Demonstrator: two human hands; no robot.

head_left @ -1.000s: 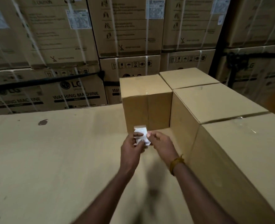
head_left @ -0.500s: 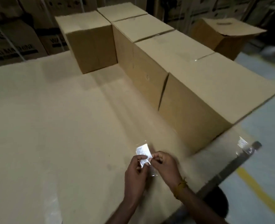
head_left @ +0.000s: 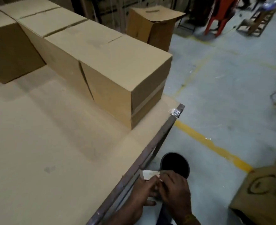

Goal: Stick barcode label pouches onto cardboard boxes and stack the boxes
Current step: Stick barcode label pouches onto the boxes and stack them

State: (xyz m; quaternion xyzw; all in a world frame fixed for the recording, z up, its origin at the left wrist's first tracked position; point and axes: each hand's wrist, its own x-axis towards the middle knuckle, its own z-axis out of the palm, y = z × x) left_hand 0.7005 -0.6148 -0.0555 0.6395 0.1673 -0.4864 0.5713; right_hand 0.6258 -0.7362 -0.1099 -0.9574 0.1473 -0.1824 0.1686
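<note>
1. We see both hands low at the near right edge of the cardboard-covered tabletop [head_left: 53,143], just past its dark metal edge rail [head_left: 152,150] and over the floor.
2. The left hand [head_left: 143,190] and the right hand [head_left: 174,189] are pressed close together, fingers of each curled onto the small white label pouch [head_left: 147,174], which sticks up between them above the fingertips.
3. The pouch is pinched from both sides; we cannot tell whether its backing is on or off, as that part is blurred.
4. On the tabletop a row of plain brown cardboard boxes [head_left: 79,46] runs along the right edge toward the far side, each touching the next.
5. The nearest brown box of that row [head_left: 111,88] stands at the near right corner area, with a strip of clear tape across its right face.
6. A separate brown box in shadow [head_left: 9,52] stands at the far left, touching the row at its far end.
7. A scrap of crumpled clear tape [head_left: 175,112] clings to the right end of the rail.
8. On the grey concrete floor [head_left: 223,95] a round black bin [head_left: 175,164] sits just beyond the hands, beside a yellow painted line [head_left: 212,143].
9. Further out stand a tall brown carton with an open flap [head_left: 152,28], a red plastic chair [head_left: 220,15], and a marked brown carton [head_left: 262,192] at the right margin.
</note>
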